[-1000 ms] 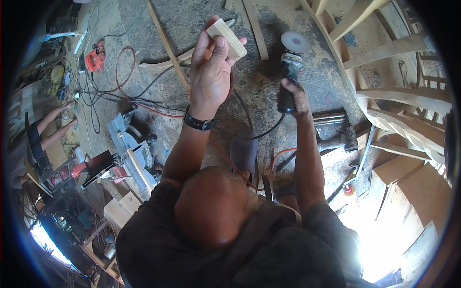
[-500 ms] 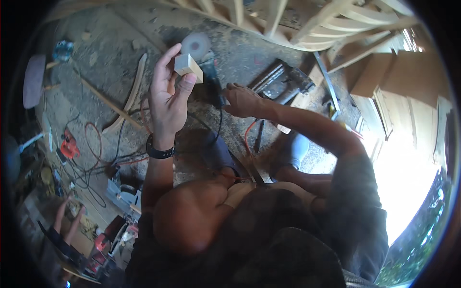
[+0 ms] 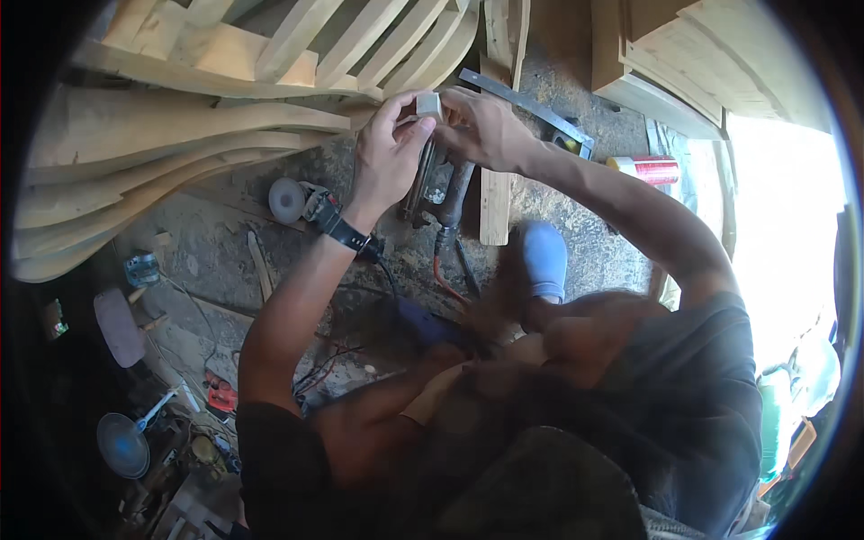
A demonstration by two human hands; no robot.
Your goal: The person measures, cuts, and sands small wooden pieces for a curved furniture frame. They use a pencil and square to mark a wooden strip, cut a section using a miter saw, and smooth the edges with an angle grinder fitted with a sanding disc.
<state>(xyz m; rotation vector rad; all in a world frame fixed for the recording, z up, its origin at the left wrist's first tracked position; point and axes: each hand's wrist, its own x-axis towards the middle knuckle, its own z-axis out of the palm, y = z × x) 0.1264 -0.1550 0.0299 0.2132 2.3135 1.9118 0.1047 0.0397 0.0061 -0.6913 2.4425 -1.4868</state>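
A small pale wooden block (image 3: 429, 106) is held up in front of me between both hands. My left hand (image 3: 389, 162), with a dark watch on its wrist, pinches the block from the left with thumb and fingers. From the right, my right hand (image 3: 486, 130) closes its fingers on the other side of the block; some of its fingertips are hidden. Below the hands a dark metal tool with a thick rounded bar (image 3: 457, 193) rests on a wooden board (image 3: 495, 209). I cannot make out its exact kind.
Curved wooden frames (image 3: 207, 117) fill the far left. A grinder's round disc (image 3: 287, 200) lies on the floor left of my hands, near cords. A metal square (image 3: 531, 110) and a red can (image 3: 655, 170) are on the right, below wooden boxes (image 3: 661, 99).
My right hand has risen from low near the floor tools to the block. My left hand has carried the block farther right, and the view has swung toward the wooden frames.
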